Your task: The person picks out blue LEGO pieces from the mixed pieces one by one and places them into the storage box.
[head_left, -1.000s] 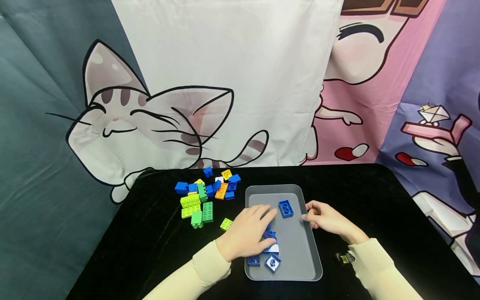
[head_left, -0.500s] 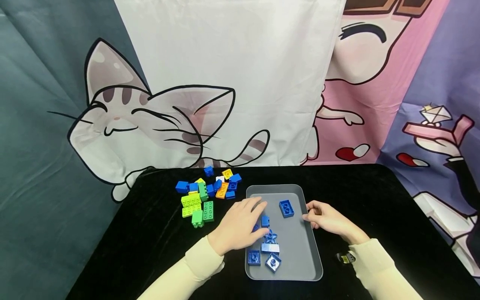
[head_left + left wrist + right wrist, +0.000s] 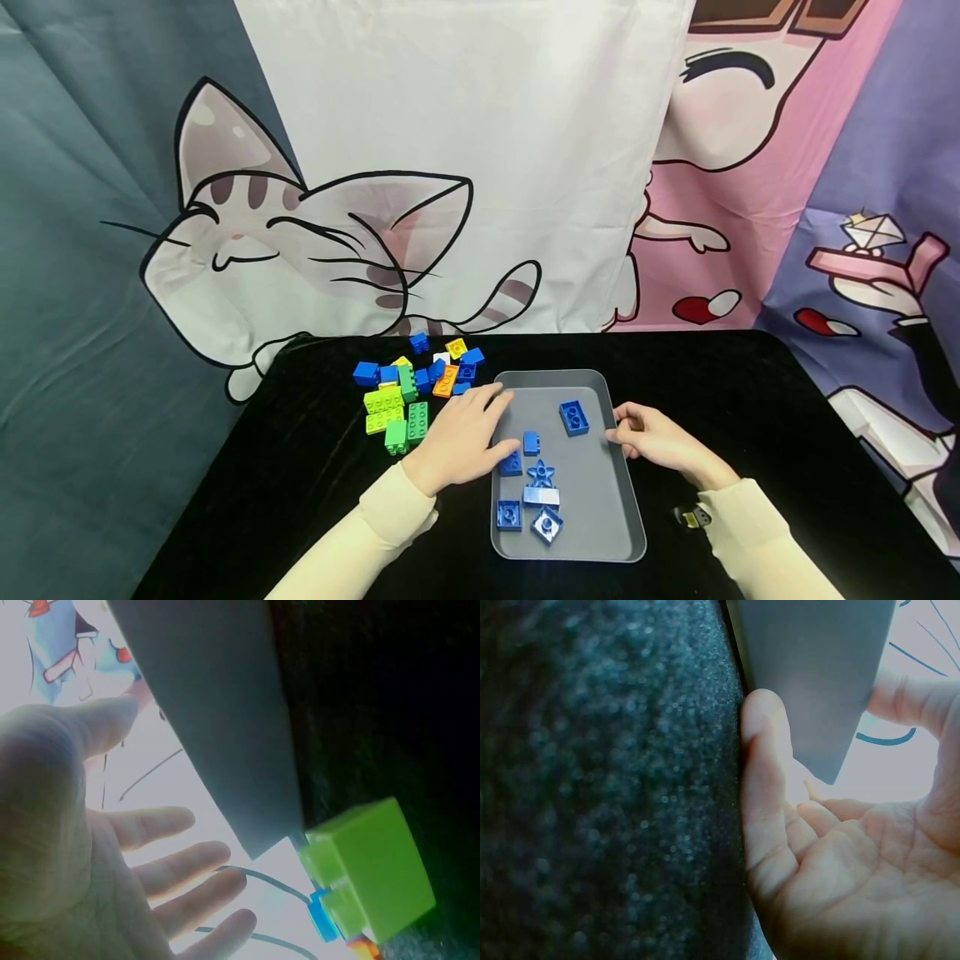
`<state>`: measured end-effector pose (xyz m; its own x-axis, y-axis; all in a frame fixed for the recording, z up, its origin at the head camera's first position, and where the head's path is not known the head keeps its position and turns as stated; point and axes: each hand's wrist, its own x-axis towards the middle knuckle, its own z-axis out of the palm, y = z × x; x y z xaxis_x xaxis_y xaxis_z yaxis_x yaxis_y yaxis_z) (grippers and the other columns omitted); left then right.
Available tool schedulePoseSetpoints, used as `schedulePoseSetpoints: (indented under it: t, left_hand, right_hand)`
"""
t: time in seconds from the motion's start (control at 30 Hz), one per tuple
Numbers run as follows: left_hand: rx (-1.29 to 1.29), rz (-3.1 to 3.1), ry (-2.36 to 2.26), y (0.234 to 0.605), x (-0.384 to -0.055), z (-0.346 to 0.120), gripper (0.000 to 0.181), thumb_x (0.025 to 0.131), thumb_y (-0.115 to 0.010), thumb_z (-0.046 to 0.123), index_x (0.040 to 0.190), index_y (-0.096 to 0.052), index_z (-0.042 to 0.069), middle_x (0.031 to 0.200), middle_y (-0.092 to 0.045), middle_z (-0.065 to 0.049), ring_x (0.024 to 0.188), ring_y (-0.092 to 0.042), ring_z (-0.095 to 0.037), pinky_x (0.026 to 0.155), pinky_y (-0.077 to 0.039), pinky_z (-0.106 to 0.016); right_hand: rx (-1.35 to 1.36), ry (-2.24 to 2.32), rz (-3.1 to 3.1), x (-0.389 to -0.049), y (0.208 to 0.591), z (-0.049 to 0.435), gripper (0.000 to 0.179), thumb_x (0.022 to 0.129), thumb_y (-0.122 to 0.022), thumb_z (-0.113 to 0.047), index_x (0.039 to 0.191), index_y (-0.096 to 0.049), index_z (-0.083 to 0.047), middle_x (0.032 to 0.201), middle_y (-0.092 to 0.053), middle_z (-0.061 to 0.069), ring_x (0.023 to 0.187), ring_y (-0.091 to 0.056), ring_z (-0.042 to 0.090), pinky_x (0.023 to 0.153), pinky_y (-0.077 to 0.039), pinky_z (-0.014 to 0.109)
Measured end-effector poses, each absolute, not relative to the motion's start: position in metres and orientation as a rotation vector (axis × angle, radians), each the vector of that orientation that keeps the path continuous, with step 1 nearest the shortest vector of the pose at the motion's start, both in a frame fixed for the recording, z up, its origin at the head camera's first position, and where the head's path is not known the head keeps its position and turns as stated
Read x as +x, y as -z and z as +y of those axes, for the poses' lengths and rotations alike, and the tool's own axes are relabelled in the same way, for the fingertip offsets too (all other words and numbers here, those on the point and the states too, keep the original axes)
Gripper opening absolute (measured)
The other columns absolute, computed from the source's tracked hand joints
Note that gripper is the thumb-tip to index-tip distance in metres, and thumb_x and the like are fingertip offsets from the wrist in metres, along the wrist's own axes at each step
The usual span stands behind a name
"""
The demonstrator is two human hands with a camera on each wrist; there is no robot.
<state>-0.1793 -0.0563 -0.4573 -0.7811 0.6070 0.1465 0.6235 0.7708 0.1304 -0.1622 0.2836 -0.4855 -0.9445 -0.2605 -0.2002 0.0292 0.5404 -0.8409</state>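
Your left hand (image 3: 461,437) is shifting leftward across the gray tray (image 3: 596,500).
Its fingers are hovering spread near a lime-green brick (image 3: 386,866); your right hand (image 3: 656,437) is pinching the tray's rim, blue bricks (image 3: 541,497) lying inside.

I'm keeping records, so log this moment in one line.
Left hand: open, beside tray; right hand: pinches tray's rim; in tray: blue pieces; left of tray: mixed bricks

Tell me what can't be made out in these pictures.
Head view: part of the left rim of the tray, covered by the left hand.
Head view: object by the right sleeve, too small to identify.
Left wrist view: blue piece, partly hidden by the lime block.
Right wrist view: tray's inside, hidden by its wall.
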Motion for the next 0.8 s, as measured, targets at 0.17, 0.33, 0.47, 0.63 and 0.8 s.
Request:
schedulePoseSetpoints:
  t: [0.17, 0.33, 0.47, 0.63, 0.8]
  left_hand:
    - [-0.962, -2.893, 0.297, 0.458, -0.185, -0.062, 0.072, 0.099, -0.060, 0.056, 0.155, -0.047, 0.013, 0.160, -0.047, -0.012, 0.143, -0.051, -0.032, 0.119, -0.042, -0.052]
    - [-0.919, -2.893, 0.297, 0.460, -0.192, -0.068, 0.068, 0.100, -0.061, 0.052, 0.154, -0.048, 0.012, 0.157, -0.049, -0.014, 0.142, -0.052, -0.034, 0.118, -0.043, -0.053]
    - [-0.885, -2.909, 0.308, 0.461, -0.196, -0.072, 0.063, 0.102, -0.059, 0.046, 0.153, -0.049, 0.011, 0.157, -0.051, -0.014, 0.142, -0.052, -0.033, 0.118, -0.042, -0.055]
    - [-0.863, -2.888, 0.291, 0.465, -0.201, -0.075, 0.055, 0.104, -0.058, 0.039, 0.149, -0.053, 0.008, 0.150, -0.056, -0.015, 0.137, -0.057, -0.033, 0.115, -0.045, -0.054]
    - [-0.835, -2.863, 0.238, 0.468, -0.206, -0.078, 0.047, 0.102, -0.062, 0.032, 0.142, -0.060, 0.008, 0.143, -0.060, -0.014, 0.128, -0.062, -0.032, 0.107, -0.052, -0.051]
  right_hand:
    - [-0.152, 1.352, 2.474, -0.162, 0.486, 0.284, 0.030, 0.099, -0.068, -0.023, 0.117, -0.059, 0.000, 0.074, -0.058, 0.003, 0.070, -0.060, 0.015, 0.072, -0.048, 0.028]
    - [-0.179, 1.361, 2.469, -0.161, 0.484, 0.283, 0.032, 0.100, -0.068, -0.024, 0.118, -0.059, 0.001, 0.074, -0.058, 0.003, 0.071, -0.059, 0.016, 0.072, -0.048, 0.029]
    - [-0.184, 1.357, 2.474, -0.160, 0.484, 0.283, 0.032, 0.100, -0.067, -0.024, 0.118, -0.058, 0.001, 0.074, -0.058, 0.002, 0.071, -0.059, 0.015, 0.072, -0.048, 0.028]
    - [-0.194, 1.382, 2.459, -0.160, 0.483, 0.283, 0.032, 0.099, -0.068, -0.021, 0.119, -0.058, 0.002, 0.074, -0.057, 0.002, 0.070, -0.058, 0.014, 0.072, -0.048, 0.027]
    - [-0.196, 1.386, 2.460, -0.160, 0.483, 0.283, 0.033, 0.099, -0.068, -0.022, 0.120, -0.058, 0.002, 0.074, -0.057, 0.003, 0.071, -0.058, 0.015, 0.073, -0.047, 0.028]
